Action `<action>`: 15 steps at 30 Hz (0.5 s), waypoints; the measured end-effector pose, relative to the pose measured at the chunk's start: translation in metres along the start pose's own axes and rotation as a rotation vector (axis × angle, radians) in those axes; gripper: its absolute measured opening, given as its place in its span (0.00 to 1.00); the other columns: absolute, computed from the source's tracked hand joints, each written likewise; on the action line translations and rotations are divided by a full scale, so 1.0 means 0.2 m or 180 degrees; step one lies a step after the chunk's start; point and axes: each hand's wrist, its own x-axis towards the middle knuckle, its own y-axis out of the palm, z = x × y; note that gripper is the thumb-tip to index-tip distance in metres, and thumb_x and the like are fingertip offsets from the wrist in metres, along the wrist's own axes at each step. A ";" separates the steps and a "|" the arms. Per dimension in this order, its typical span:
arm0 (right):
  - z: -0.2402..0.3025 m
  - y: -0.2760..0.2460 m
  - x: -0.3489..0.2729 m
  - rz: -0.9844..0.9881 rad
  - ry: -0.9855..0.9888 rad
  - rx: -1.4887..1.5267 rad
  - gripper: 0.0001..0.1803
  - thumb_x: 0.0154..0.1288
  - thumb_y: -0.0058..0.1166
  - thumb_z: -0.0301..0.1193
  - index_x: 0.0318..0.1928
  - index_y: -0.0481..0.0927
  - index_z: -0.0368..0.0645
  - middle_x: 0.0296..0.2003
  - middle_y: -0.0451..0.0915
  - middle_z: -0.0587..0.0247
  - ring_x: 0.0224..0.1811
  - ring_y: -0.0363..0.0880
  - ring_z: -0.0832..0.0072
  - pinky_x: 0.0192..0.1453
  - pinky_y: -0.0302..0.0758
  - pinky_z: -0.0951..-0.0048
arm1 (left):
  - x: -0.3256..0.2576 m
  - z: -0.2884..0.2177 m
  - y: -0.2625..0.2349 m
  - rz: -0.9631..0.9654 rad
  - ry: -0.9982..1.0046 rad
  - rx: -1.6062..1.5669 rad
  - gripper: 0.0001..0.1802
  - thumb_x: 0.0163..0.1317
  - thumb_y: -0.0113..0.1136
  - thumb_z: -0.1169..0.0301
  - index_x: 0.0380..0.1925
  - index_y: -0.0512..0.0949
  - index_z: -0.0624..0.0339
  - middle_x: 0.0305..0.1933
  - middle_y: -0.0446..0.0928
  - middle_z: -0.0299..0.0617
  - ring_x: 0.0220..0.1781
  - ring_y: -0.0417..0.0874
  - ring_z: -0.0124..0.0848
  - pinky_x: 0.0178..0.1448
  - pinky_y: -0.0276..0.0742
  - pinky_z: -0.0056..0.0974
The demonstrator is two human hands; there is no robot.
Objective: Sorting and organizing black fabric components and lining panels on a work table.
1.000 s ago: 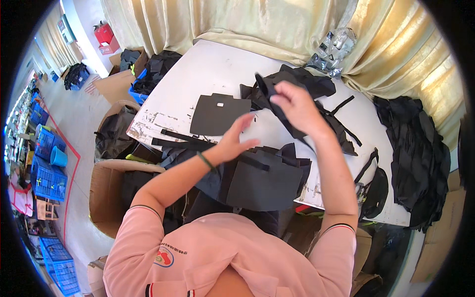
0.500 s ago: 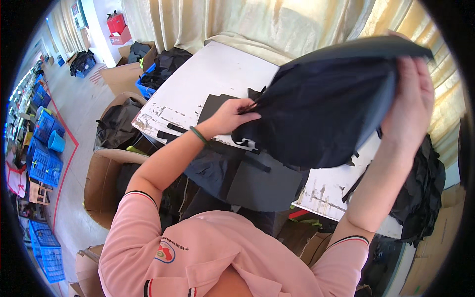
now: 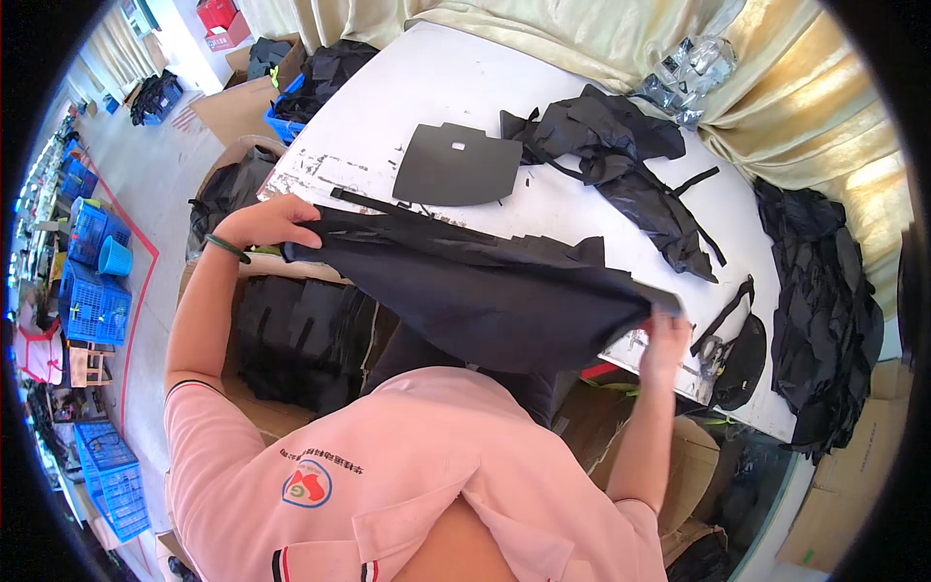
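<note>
A black fabric piece [image 3: 485, 296] is stretched between my two hands, low over the near edge of the white table [image 3: 427, 78]. My left hand [image 3: 276, 223] pinches its left end between thumb and fingers. At the other end, my right hand [image 3: 665, 339] grips the corner, where a stiff greyish edge shows. Its lower part sags toward my body. Just beyond it lies a flat dark grey panel [image 3: 456, 175] with a small cut-out. Crumpled black fabric with straps [image 3: 621, 145] spreads across the table farther right.
A black pouch [image 3: 745, 364] and scissors [image 3: 713, 354] lie near the table's right edge. Black fabric pieces [image 3: 819, 310] hang over that side. An open cardboard box of black pieces [image 3: 301, 325] stands at my left, with blue crates [image 3: 97, 301] on the floor beyond.
The black fabric piece has come down from the raised position at the right and is drawn out sideways. My left hand moved left; my right hand moved down and left.
</note>
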 end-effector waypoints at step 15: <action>-0.06 0.15 -0.07 0.0516 -0.1771 -0.2801 0.28 0.53 0.59 0.21 0.58 0.73 0.43 0.55 0.72 0.49 0.59 0.68 0.54 0.63 0.63 0.59 | 0.44 0.11 0.17 -0.0541 0.0050 0.1262 0.26 0.56 0.67 0.58 0.47 0.79 0.68 0.45 0.79 0.58 0.50 0.79 0.52 0.54 0.73 0.44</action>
